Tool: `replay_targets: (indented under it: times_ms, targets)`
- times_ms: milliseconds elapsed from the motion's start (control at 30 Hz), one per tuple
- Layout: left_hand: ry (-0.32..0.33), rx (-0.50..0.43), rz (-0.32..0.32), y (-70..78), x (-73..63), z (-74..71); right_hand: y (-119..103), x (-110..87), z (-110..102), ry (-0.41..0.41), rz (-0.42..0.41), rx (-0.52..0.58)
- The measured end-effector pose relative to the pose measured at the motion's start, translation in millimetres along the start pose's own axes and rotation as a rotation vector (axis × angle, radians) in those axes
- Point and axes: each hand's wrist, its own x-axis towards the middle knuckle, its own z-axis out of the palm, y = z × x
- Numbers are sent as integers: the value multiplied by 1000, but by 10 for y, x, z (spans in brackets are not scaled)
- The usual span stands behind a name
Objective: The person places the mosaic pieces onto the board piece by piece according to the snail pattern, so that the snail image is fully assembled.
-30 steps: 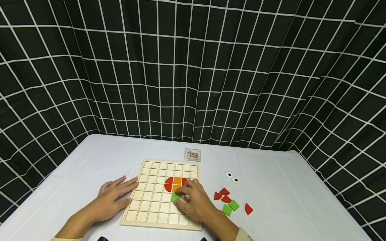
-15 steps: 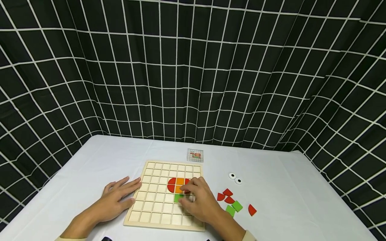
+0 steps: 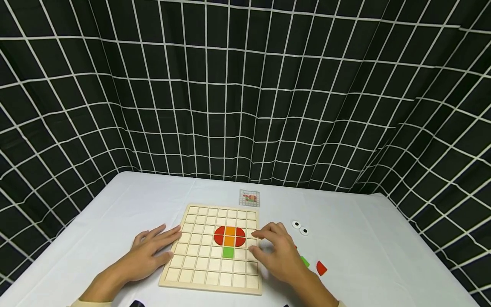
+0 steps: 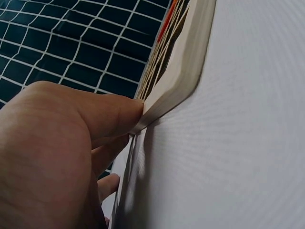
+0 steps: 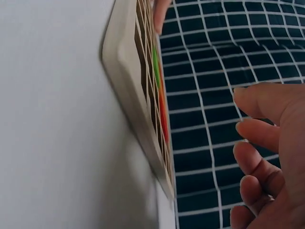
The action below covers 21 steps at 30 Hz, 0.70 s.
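A pale wooden grid board [image 3: 186, 275] lies on the table. Set into its cells are a green square tile [image 3: 228, 252], orange squares [image 3: 229, 241] just above it, and red rounded pieces [image 3: 240, 237] on either side of the orange. My left hand [image 3: 147, 254] touches the board's left edge with fingers extended and thumb near the rim. My right hand [image 3: 281, 255] hovers over the board's right edge, thumb and fingers apart with nothing between them. In the right wrist view, that hand's fingers [image 5: 257, 100] are loosely bent and clear of the board.
To the right lie two white eye discs [image 3: 300, 227], a red quarter-circle [image 3: 321, 268] and a green tile [image 3: 304, 261] partly behind my right hand. A small picture card [image 3: 249, 198] sits beyond the board. Black gridded curtain [image 3: 245, 94] surrounds the white table [image 3: 368, 256].
My right hand has let go of the green tile and moved right, off the coloured pieces, now covering most of the loose pieces. The left hand stays at the board's edge.
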Motion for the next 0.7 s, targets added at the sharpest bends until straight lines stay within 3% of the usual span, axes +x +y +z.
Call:
replay_targets:
  times_ms: [500, 700]
  targets:
    - [-3, 2, -8, -10, -14, 22, 290, -252, -466, 76, -5, -42]
    - [-4, 8, -11, 3, -3, 14, 424, -362, -690, 82, 32, -57]
